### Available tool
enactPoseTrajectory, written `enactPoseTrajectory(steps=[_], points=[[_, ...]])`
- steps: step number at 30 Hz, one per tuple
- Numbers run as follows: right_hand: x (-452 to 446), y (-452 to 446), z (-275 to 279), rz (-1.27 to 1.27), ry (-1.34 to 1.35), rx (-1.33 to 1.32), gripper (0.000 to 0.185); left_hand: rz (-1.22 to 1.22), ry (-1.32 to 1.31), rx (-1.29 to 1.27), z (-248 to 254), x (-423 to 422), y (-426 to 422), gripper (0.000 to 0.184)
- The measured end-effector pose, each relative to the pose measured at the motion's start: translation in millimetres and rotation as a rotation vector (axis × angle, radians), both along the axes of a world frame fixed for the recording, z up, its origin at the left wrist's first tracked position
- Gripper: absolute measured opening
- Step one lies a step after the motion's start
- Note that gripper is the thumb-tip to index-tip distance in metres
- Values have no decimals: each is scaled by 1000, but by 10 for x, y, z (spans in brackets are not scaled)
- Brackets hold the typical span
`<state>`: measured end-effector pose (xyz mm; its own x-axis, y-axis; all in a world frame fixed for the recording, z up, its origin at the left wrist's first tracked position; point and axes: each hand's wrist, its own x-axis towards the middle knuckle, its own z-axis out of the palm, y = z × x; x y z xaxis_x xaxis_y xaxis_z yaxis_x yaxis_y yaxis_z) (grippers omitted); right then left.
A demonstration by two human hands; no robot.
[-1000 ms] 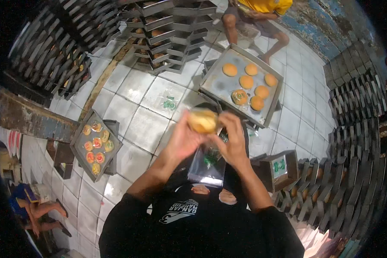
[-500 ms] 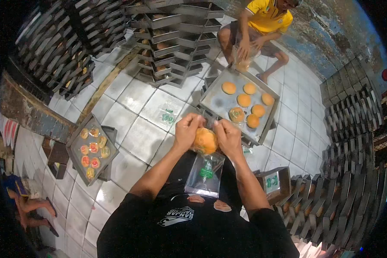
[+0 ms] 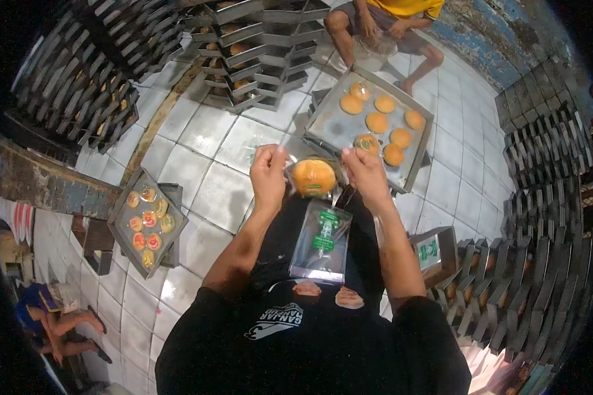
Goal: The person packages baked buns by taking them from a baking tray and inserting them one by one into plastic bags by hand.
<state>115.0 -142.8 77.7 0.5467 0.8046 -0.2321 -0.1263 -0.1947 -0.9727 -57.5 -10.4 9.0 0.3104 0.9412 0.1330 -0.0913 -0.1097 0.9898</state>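
Observation:
A round golden bun sits inside a clear plastic bag with a green print, held up above my lap. My left hand pinches the bag's left side, fingers closed. On the opposite side, my right hand is closed on the bag's right edge. Just below lies a stack of clear printed plastic bags on my lap. Beyond my right hand is a metal tray with several golden buns; one or two there appear wrapped.
A co-worker's hands handle a clear bag behind the tray. On the left floor, another tray bears several wrapped buns. Tall stacks of metal trays stand at the back and right. A wooden box stands near my right elbow.
My hands have spread apart and the bagged bun has moved up slightly, now flat between them. The co-worker's hands have drawn back from the tray, where a wrapped bun now lies.

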Motion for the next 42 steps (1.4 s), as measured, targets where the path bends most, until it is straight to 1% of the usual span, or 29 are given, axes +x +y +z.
enactPoseTrajectory(steps=[1,4,6,7,8,9,11,12,13,14,16,17,19,20,22,23,24,25,27,30,32,33,34,36,37,38,39,40,42], points=[[19,-55,-79,6,-127,-13,37,7,6,121,189,-58,-93,21],[-115,-347,-330,60,-19,-63,37,-96,36,94,-74,-320,-262,24],[-284,-537,-591,84,76,-165,35,-128,98,-9,-358,-471,-386,23],[-378,-592,-675,116,137,-164,34,-200,30,-208,-450,-519,-428,21],[-466,-656,-736,46,291,-167,29,-271,-41,-406,-545,-532,-433,20],[-473,-674,-807,51,313,-157,27,-277,-60,-497,-487,-505,-407,18],[-553,-732,-847,50,347,-159,26,-350,-127,-507,-481,-437,-326,18],[-564,-670,-738,-25,397,-43,24,-426,-209,-488,-453,-361,-239,18],[-541,-599,-622,-101,443,76,23,-426,-311,-565,-373,-237,-208,13],[-489,-532,-527,-169,395,122,22,-434,-311,-564,-296,-78,-161,13],[-123,-467,-619,-150,-98,-21,23,-352,-435,-569,-152,221,-122,22],[-9,-349,-551,-179,-331,7,25,-361,-432,-577,-47,329,-152,22],[239,-178,-546,-171,-728,-27,24,-253,-255,-328,158,513,-196,41],[306,-190,-648,-171,-740,-20,24,-254,-267,-320,172,471,-240,41],[363,-203,-815,-5,-1098,-202,39,-560,122,-241,134,146,-430,52],[271,-283,-768,49,-980,-205,55,-542,211,66,80,-7,-547,51],[182,-381,-832,48,-834,-131,52,-516,306,369,29,-150,-650,50],[101,-520,-845,126,-807,-127,51,-507,317,370,14,-280,-710,50],[-104,-764,-688,245,-762,-110,50,-494,691,803,-5,-527,-811,48],[-347,-1049,-435,262,-782,-56,52,-595,577,904,-125,-604,-731,45],[-365,-1142,-228,366,-937,-50,42,-680,504,990,-129,-596,-760,45],[-344,-1192,-180,401,-1034,-109,27,-682,441,891,-51,-565,-809,41],[-319,-1239,-77,377,-1025,-128,27,-683,382,783,87,-528,-883,37],[-254,-1304,174,395,-1022,3,17,-541,290,327,378,-394,-967,27],[-163,-1325,246,338,-882,109,13,-884,449,117,393,-418,-783,25],[14,-1398,163,313,-433,51,19,-1218,594,-96,377,-405,-672,23],[212,-1452,-54,177,-74,115,26,-1112,328,-192,229,-383,-723,21],[454,-1513,-404,34,279,175,33,-1121,318,-197,207,-330,-688,21],[1154,-1682,-1665,-108,-401,-503,43,-778,234,-491,155,-225,-556,21]])
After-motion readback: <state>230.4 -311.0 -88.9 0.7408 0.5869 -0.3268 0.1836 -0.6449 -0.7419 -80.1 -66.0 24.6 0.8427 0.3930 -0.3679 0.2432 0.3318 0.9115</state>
